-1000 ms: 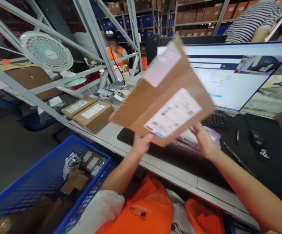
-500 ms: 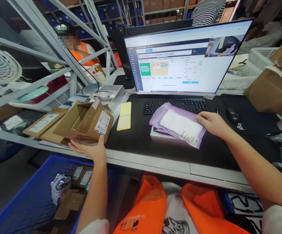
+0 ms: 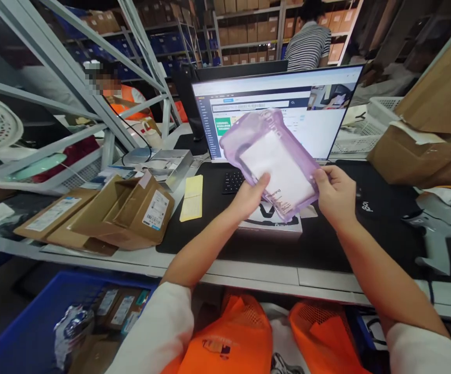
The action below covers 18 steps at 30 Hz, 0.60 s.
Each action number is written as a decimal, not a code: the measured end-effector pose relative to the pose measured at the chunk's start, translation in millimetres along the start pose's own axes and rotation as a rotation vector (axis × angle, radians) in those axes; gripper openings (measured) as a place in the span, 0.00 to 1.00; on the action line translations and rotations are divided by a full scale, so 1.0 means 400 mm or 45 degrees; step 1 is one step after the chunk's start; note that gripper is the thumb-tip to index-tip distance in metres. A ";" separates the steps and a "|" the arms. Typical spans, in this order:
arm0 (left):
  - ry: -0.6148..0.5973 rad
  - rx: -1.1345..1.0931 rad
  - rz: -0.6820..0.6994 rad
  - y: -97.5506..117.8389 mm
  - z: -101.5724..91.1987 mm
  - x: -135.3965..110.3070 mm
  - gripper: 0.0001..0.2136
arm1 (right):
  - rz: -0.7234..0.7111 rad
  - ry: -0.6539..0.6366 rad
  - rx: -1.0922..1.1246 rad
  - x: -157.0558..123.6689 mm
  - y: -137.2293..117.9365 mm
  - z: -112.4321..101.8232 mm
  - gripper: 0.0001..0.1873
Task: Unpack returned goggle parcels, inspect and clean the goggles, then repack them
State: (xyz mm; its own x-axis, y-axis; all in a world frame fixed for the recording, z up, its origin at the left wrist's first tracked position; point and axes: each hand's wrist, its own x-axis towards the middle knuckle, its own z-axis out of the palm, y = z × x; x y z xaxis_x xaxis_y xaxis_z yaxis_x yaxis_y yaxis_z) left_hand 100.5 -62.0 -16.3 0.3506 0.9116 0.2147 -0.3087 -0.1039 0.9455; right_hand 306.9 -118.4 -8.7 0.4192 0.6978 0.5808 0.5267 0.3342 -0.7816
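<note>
A purple translucent plastic bag (image 3: pixel 274 156) with something white and flat inside is raised above the desk, in front of the monitor. My left hand (image 3: pixel 252 195) grips its lower left edge, thumb on top. On the right edge, my right hand (image 3: pixel 335 195) pinches the bag between thumb and fingers. Beneath the bag lies a flat white box (image 3: pixel 288 222) with dark print, partly covered by it. The keyboard (image 3: pixel 233 182) is mostly hidden behind the bag and my left hand.
Left on the desk stand an open cardboard box (image 3: pixel 132 213) and a yellow note pad (image 3: pixel 192 197). The monitor (image 3: pixel 334 119) is behind. A barcode scanner (image 3: pixel 434 239) and brown parcels (image 3: pixel 420 156) are at right. Below left is a blue crate (image 3: pixel 26 322). Two other people are farther back.
My left hand has left the cardboard box and taken hold of the purple bag. The bag has been lifted off the white box and tilted up by both hands.
</note>
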 end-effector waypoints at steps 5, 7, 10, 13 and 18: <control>-0.151 -0.169 -0.325 0.004 -0.057 0.081 0.24 | 0.318 -0.208 0.487 0.066 0.038 0.032 0.24; -0.101 -0.246 -0.323 0.005 -0.074 0.097 0.22 | 0.296 -0.235 0.458 0.077 0.038 0.042 0.25; 0.090 -0.369 -0.209 0.010 -0.089 0.116 0.18 | 0.187 -0.269 0.317 0.078 0.034 0.035 0.24; 0.285 -0.484 -0.062 0.019 -0.100 0.137 0.18 | 0.093 -0.379 0.141 0.080 0.044 0.009 0.21; 0.303 -0.360 0.019 0.010 -0.114 0.140 0.25 | 0.156 -0.691 -0.120 0.089 0.060 -0.022 0.22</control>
State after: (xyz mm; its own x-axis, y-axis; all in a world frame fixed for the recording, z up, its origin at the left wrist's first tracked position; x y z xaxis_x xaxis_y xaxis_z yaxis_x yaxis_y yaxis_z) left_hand 78.7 6.6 -11.6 0.1393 0.9812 0.1336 -0.5558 -0.0341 0.8306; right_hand 341.1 -91.3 -4.8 0.0540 0.9621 0.2674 0.5721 0.1897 -0.7979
